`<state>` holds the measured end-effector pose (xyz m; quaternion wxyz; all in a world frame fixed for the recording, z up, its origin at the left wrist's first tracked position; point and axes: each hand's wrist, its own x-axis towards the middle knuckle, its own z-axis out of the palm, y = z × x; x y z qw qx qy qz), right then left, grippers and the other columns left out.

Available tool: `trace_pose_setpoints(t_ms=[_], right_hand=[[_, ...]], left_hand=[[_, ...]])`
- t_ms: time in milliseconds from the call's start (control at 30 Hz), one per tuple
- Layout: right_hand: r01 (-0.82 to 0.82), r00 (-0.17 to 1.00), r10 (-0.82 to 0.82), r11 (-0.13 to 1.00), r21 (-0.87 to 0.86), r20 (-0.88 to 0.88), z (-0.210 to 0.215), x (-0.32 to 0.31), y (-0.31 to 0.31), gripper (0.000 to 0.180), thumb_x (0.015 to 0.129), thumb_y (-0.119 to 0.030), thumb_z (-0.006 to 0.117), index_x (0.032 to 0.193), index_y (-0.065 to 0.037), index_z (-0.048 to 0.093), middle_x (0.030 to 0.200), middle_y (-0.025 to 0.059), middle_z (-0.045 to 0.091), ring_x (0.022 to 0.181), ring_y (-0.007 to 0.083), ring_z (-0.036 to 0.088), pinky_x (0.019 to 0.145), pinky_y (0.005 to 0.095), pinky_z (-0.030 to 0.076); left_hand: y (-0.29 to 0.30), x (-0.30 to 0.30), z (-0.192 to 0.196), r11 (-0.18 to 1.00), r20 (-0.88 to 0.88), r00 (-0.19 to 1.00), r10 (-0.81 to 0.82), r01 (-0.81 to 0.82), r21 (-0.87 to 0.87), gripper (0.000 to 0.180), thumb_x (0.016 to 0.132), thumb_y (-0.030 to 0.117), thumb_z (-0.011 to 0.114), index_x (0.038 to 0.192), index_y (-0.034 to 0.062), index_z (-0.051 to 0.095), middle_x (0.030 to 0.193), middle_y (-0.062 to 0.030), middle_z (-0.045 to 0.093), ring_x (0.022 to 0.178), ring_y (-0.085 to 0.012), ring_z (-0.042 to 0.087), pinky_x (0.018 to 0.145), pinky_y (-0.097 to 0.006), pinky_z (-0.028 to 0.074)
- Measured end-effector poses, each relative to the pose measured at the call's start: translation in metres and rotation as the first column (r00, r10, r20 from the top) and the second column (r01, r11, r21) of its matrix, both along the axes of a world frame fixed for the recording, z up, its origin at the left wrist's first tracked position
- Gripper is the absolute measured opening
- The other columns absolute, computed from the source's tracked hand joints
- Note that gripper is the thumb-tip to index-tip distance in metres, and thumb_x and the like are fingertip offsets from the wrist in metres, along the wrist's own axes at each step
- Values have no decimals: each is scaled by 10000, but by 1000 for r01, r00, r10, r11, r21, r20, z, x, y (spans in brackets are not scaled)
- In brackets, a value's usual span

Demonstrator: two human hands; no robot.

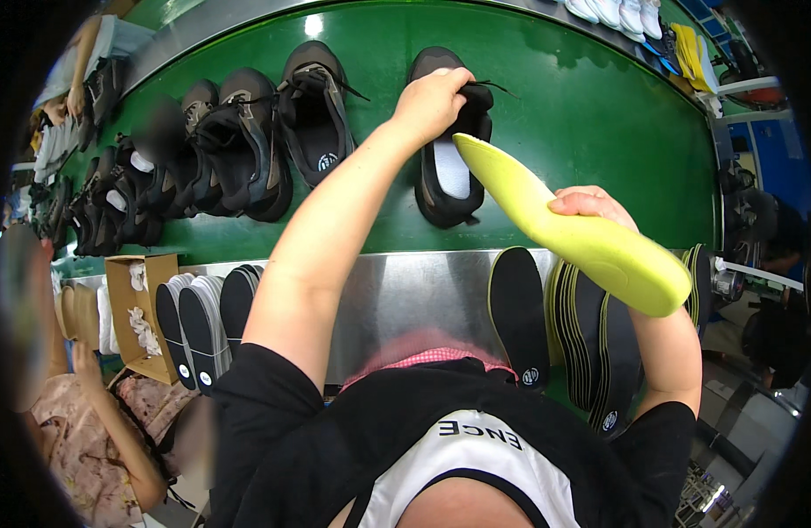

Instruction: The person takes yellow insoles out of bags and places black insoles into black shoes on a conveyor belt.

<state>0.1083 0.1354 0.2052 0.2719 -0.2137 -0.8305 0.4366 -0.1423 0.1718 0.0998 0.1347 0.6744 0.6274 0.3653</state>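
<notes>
A black and brown shoe [435,202] lies on the green work surface in front of me, its toe pointing away. A pale grey footbed [449,167] shows inside its opening. My left hand [432,104] is closed on the shoe's tongue and laces, though the fingertips are partly hidden. In my right hand [596,207] is a bright yellow-green insole [564,229], gripped at its middle with the thumb on top. The insole's narrow tip points toward the shoe opening, and its broad rounded end hangs near my right forearm.
Similar shoes [313,114] line the green surface [581,106] to the left. Along the metal ledge [405,282] nearer me stand black insoles [517,308] at right, white-edged insole bundles [200,326] at left, and a cardboard box [133,308]. A person [98,431] is at lower left.
</notes>
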Motion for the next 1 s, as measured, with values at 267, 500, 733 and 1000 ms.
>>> trace_pose_setpoints(t_ms=[267, 500, 733, 1000], right_hand=[[32, 791, 237, 905, -424, 565, -43, -64, 37, 262, 707, -212, 558, 824, 16, 616, 883, 157, 599, 718, 249, 589, 617, 328, 468], [-263, 474, -127, 924, 278, 871, -59, -119, -14, 217, 685, -196, 530, 751, -17, 634, 906, 160, 533, 815, 297, 561, 703, 392, 469], [-248, 456, -256, 883, 398, 852, -58, -107, -15, 183, 686, -188, 541, 773, -64, 642, 905, 129, 501, 868, 255, 516, 806, 424, 350], [-223, 476, -312, 861, 456, 822, -55, -103, -26, 451, 632, -326, 630, 978, -64, 509, 973, 131, 486, 972, 279, 460, 806, 444, 358]], left_hand=[[-17, -25, 4, 900, 399, 911, 107, 81, -428, 271, 713, 145, 620, 914, -33, 586, 740, -68, 607, 683, -127, 546, 639, -266, 435], [-55, -31, -16, 875, 708, 683, 183, 216, -434, 200, 770, 104, 556, 931, -8, 594, 846, -17, 596, 783, -81, 512, 717, -216, 406], [-55, -35, -28, 894, 857, 448, 254, 228, -385, 195, 769, 94, 509, 920, -3, 586, 858, -21, 594, 795, -92, 526, 730, -227, 416], [-60, -35, -31, 933, 777, 594, 209, 115, -340, 214, 774, 114, 550, 960, 9, 572, 872, -10, 592, 795, -85, 525, 745, -232, 416]])
